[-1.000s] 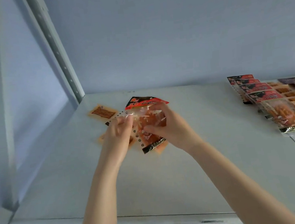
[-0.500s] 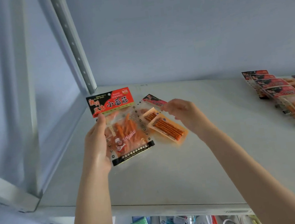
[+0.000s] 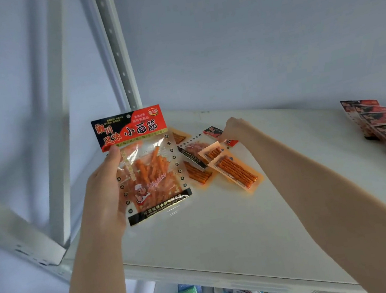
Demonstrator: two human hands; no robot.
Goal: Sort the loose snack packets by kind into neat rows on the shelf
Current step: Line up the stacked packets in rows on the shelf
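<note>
At the far left a grey post (image 3: 118, 58) is rising from the shelf's back corner. Just right of it the left hand (image 3: 105, 196) is holding a big packet (image 3: 148, 166) up above the shelf (image 3: 245, 225), thumb pressing on the front edge under the red header and fingers tucked behind, so the hand is clamped on it. The packet is standing nearly upright, facing the camera (orange sticks are showing through its clear window). Past its right edge a loose pile is lying on the shelf: a flat stick packet (image 3: 236, 170) is resting aslant on top, a smaller one (image 3: 212, 153) is touching its upper end, and another (image 3: 198, 175) is peeking out beneath. A second big packet (image 3: 212, 134) is lying under these. The right hand (image 3: 236, 129) is resting on that packet's red header; its fingers are hidden behind the knuckles, so I cannot tell whether they are pinching it. Well apart, at the far right, a row of dark packets (image 3: 384, 127) is lying overlapped along the shelf.
</note>
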